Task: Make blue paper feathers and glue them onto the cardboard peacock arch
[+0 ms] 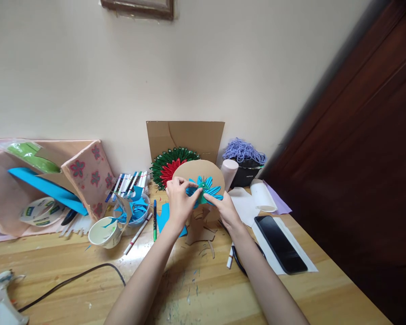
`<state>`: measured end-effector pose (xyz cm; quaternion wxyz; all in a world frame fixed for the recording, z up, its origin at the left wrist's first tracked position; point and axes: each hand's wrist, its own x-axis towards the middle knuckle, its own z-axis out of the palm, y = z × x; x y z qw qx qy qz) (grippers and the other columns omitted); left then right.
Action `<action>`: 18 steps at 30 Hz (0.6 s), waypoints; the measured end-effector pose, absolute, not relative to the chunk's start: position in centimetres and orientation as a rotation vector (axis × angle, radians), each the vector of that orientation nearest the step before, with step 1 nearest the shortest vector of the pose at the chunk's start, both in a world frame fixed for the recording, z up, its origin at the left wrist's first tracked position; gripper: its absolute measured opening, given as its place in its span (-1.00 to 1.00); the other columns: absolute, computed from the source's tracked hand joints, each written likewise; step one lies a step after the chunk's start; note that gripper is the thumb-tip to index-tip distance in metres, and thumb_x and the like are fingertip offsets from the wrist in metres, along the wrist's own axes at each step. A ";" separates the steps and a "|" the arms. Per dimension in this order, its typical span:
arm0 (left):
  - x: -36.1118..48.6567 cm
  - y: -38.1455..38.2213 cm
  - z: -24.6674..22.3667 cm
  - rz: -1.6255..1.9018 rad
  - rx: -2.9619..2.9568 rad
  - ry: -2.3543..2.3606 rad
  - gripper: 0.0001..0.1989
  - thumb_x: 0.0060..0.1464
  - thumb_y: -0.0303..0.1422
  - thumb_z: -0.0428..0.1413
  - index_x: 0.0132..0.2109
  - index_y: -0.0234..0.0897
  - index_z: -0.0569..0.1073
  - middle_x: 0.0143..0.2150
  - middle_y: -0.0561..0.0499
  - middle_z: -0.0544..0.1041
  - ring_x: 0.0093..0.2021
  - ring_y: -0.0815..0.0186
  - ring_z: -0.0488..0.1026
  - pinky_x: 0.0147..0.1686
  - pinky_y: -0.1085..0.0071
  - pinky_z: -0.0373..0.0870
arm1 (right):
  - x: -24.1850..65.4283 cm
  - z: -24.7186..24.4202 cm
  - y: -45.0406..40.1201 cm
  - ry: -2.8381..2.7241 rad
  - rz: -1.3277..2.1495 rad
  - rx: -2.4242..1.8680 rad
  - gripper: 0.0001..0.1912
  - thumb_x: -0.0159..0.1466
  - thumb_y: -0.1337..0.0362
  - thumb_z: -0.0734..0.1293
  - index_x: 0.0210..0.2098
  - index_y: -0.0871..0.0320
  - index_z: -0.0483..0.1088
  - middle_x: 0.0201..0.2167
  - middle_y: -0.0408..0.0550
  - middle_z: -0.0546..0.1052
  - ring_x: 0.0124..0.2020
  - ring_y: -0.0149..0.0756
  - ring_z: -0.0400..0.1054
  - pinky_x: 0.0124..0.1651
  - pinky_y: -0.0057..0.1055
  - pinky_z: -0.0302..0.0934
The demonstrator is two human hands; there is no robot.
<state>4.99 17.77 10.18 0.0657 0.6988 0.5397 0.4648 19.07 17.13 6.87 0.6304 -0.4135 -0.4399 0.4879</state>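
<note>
A blue paper flower with a green centre is held up over the table, in front of a round piece of brown cardboard. My left hand pinches the flower from the left, its fingers by the green centre. From the right, my right hand grips the flower's lower right part, thumb near the centre. Whether either hand also touches the cardboard is hidden. Behind stands a green and red petalled piece.
On the left are a pink box, markers, a bowl of blue scraps, a paper cup and a glue gun with its cable. A phone and purple yarn are at the right.
</note>
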 end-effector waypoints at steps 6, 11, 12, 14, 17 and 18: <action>5.1 17.7 10.3 1.395 2.062 1.659 -0.87 -0.04 -0.23 0.21 -0.35 -0.17 0.55 -0.28 -0.03 0.36 -0.17 0.18 0.23 -0.14 0.25 0.19 | 19.0 6.9 17.2 -1.021 1.092 -0.943 -0.47 -0.07 0.26 0.49 -0.08 0.14 0.39 0.02 0.00 0.47 0.05 -0.09 0.34 0.14 -0.10 0.17; 5.1 17.8 10.3 1.396 2.038 1.655 -0.88 -0.08 -0.26 0.23 -0.37 -0.19 0.55 -0.27 -0.03 0.36 -0.16 0.17 0.22 -0.12 0.25 0.19 | 18.9 6.9 17.1 -1.015 1.113 -0.917 -0.49 -0.04 0.23 0.48 -0.09 0.11 0.39 -0.01 -0.05 0.49 0.03 -0.13 0.35 0.12 -0.14 0.19; 5.1 17.8 10.4 1.401 2.034 1.655 -0.88 -0.08 -0.26 0.23 -0.37 -0.19 0.54 -0.27 -0.03 0.36 -0.16 0.17 0.23 -0.12 0.25 0.19 | 18.9 6.9 17.1 -1.000 1.122 -0.904 -0.51 -0.02 0.21 0.47 -0.09 0.10 0.39 -0.03 -0.06 0.50 0.03 -0.14 0.35 0.12 -0.16 0.20; 5.1 17.8 10.5 1.406 2.030 1.652 -0.88 -0.08 -0.27 0.23 -0.37 -0.20 0.54 -0.27 -0.03 0.37 -0.16 0.17 0.23 -0.12 0.24 0.20 | 18.9 7.0 17.0 -0.934 1.163 -0.888 -0.56 0.04 0.13 0.43 -0.10 0.10 0.39 -0.08 -0.08 0.53 0.01 -0.17 0.37 0.08 -0.20 0.24; 5.1 17.8 10.6 1.409 2.022 1.642 -0.89 -0.07 -0.28 0.23 -0.37 -0.21 0.54 -0.28 -0.03 0.37 -0.16 0.17 0.23 -0.12 0.24 0.20 | 18.9 7.2 17.0 -0.808 1.235 -0.894 -0.58 0.07 -0.01 0.37 -0.18 0.12 0.41 -0.20 -0.08 0.57 -0.06 -0.16 0.40 -0.01 -0.22 0.31; 5.1 17.7 10.6 1.412 2.019 1.636 -0.89 -0.06 -0.28 0.22 -0.37 -0.21 0.54 -0.28 -0.03 0.37 -0.17 0.16 0.23 -0.13 0.25 0.20 | 18.9 7.4 17.0 -0.785 1.243 -0.890 -0.56 0.06 -0.05 0.36 -0.20 0.12 0.42 -0.24 -0.07 0.58 -0.07 -0.16 0.41 -0.04 -0.22 0.32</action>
